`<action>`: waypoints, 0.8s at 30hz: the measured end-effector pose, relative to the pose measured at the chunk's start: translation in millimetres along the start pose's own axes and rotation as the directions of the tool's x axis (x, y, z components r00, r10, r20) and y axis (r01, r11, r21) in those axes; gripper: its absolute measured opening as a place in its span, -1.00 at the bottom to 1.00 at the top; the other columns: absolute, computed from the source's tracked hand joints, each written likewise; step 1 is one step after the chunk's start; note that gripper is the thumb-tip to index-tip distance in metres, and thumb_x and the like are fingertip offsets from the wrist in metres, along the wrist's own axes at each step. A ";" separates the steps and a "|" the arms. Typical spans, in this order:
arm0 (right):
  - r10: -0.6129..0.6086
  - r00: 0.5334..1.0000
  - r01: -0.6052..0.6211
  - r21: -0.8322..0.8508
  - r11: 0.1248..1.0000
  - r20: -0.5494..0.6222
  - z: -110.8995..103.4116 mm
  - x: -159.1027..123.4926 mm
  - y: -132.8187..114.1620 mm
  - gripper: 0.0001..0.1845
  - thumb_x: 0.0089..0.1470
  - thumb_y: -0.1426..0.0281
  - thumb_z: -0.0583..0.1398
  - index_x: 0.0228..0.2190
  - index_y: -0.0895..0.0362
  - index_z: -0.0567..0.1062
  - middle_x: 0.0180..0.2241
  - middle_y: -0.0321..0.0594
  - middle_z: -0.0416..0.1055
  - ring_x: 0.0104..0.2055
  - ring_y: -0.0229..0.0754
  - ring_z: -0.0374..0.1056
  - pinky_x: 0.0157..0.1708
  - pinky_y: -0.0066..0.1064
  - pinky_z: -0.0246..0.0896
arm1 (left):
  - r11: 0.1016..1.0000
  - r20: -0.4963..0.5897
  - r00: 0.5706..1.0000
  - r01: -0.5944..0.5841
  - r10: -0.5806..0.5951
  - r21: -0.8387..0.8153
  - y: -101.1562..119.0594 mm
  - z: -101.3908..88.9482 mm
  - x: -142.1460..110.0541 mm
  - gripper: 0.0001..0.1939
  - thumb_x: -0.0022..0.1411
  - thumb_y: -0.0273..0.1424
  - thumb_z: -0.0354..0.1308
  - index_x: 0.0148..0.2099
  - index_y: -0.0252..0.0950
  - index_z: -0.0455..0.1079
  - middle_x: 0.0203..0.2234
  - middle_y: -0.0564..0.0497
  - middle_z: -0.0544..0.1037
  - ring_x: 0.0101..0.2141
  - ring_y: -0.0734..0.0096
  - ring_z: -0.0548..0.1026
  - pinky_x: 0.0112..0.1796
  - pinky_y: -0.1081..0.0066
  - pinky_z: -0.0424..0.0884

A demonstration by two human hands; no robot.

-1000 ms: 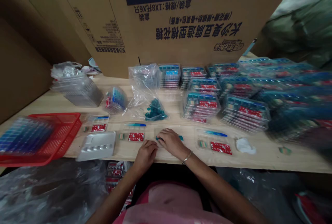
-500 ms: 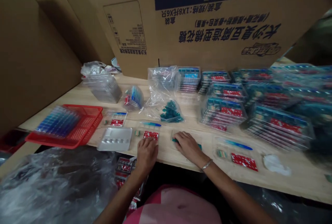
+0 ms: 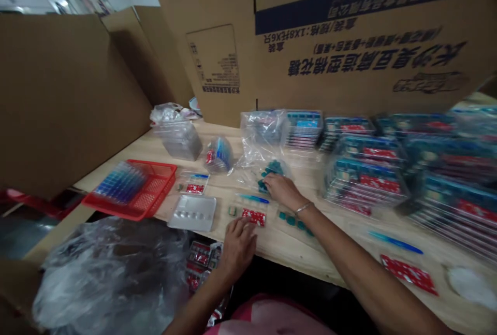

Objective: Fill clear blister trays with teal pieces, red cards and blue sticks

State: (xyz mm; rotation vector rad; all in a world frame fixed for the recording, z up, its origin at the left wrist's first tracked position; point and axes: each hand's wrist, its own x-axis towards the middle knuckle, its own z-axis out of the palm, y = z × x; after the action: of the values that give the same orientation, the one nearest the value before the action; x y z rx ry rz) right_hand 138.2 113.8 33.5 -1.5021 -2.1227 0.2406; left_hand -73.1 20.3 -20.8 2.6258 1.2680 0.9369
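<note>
Reaching right hand [image 3: 282, 192] toward teal pieces [image 3: 274, 168]

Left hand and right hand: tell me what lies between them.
A red card lies between the left hand and right hand, in the head view.

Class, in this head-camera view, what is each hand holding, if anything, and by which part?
It cannot be told for sure: the right hand has its fingertips at the teal pieces by a clear bag; the left hand shows no clear grip, beside a red card.
</note>
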 end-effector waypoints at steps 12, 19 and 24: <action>-0.141 0.986 0.134 -0.073 0.988 -0.089 11.7 -141.4 -33.6 -0.72 0.18 0.49 -0.01 -0.27 0.06 0.48 -0.20 -0.11 0.45 -0.16 -0.05 0.35 -0.16 -0.16 0.27 | 0.986 0.517 0.848 0.043 -0.120 0.160 -138.6 -96.4 21.9 -0.49 -0.09 -0.04 0.26 -0.11 -0.18 0.40 0.18 -0.17 0.24 0.19 -0.14 0.08 0.06 -0.20 0.05; 0.018 0.997 -0.025 -0.098 0.995 -0.071 7.9 -173.6 -7.9 -0.72 0.17 0.52 0.01 -0.24 0.08 0.49 -0.20 -0.13 0.46 -0.16 -0.08 0.35 -0.15 -0.19 0.28 | 0.977 0.430 0.893 0.046 -0.134 0.208 -149.2 -82.9 34.1 -0.50 0.02 0.04 0.14 -0.12 -0.20 0.37 0.04 -0.16 0.33 0.03 -0.02 0.30 -0.07 0.05 0.29; 0.039 0.997 -0.046 -0.106 0.993 -0.065 4.4 -164.4 -11.7 -0.76 0.18 0.50 0.02 -0.26 0.11 0.49 -0.22 -0.11 0.46 -0.16 -0.07 0.34 -0.14 -0.17 0.27 | 0.969 0.464 0.874 0.031 -0.144 0.243 -149.6 -82.8 38.6 -0.49 0.01 0.05 0.14 -0.11 -0.19 0.36 -0.02 -0.14 0.35 -0.01 0.02 0.32 -0.13 0.10 0.32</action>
State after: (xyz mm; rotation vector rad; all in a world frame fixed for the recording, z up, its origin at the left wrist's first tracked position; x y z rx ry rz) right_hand 166.8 -40.6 -16.6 -1.5960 -2.0844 0.0942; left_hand -203.4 131.1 17.2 2.6848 1.4019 0.0997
